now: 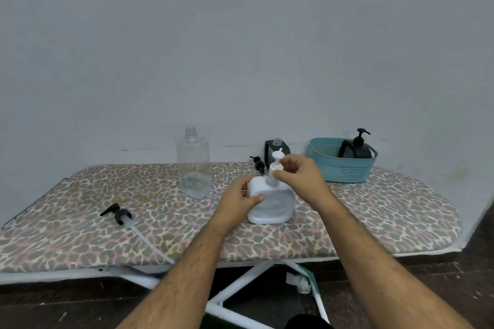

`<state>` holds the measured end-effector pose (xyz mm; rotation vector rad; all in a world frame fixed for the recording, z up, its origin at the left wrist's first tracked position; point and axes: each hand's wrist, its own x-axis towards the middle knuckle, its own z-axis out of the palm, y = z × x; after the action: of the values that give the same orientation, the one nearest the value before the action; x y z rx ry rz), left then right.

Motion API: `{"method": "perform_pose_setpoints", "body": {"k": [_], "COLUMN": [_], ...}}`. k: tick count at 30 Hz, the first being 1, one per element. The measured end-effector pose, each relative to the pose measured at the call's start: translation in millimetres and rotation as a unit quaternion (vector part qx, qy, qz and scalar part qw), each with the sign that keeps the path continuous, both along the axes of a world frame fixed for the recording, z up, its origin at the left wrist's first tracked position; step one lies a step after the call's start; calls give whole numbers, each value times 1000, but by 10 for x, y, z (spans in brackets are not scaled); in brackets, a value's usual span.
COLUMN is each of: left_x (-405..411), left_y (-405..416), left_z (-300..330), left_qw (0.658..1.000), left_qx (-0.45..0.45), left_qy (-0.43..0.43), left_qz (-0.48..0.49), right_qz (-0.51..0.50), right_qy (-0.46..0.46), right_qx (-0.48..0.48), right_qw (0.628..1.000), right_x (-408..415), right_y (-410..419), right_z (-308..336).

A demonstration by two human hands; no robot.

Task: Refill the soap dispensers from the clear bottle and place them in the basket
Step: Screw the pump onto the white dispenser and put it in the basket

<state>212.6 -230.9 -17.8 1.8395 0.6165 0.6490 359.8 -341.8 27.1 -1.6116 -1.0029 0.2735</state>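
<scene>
White plastic soap dispenser [270, 201] stands upright on the ironing board [374, 211], its body gripped by the left hand [238, 201]. The right hand [299, 176] pinches the pump collar [275, 168] directly above, on the vertical axis. The basket [344, 171] lies to the right, nearer the right hand.
</scene>
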Motion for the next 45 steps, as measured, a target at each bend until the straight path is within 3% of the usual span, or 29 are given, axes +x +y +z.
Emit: {"method": "perform_pose_setpoints", "body": {"k": [6,13,18,24,28,33,37,42,45], "left_x": [-184,-189,-197,-225,-226,-231,-235,-246,-245], "left_y": [158,160,158,156,159,148,143,139,137], "left_z": [-59,-83,-94,-94,-80,-60,-46,-49,-40], "left_qw": [1000,999,997,997,997,996,996,996,996], "left_qx": [-26,-39,-50,-56,-60,-65,-69,-61,-64], "left_qy": [-10,-32,-52,-57,-54,-56,-58,-57,-58], "left_qz": [1,-13,-18,-18,-17,-21,-25,-24,-25], "right_qz": [38,-40,57,61,72,40,82,34,69], "right_qy": [-52,-79,79,88,154,61,85,16,55], "right_qx": [-46,-73,-36,-21,36,11,-9,-23,-25], "right_qw": [997,993,995,994,985,997,993,999,996], "right_x": [-186,-205,-156,-186,-199,-168,-147,-161,-160], "right_y": [139,215,190,208,218,227,220,208,199], "right_z": [-81,-166,-222,-298,-261,-213,-164,-145,-150]}}
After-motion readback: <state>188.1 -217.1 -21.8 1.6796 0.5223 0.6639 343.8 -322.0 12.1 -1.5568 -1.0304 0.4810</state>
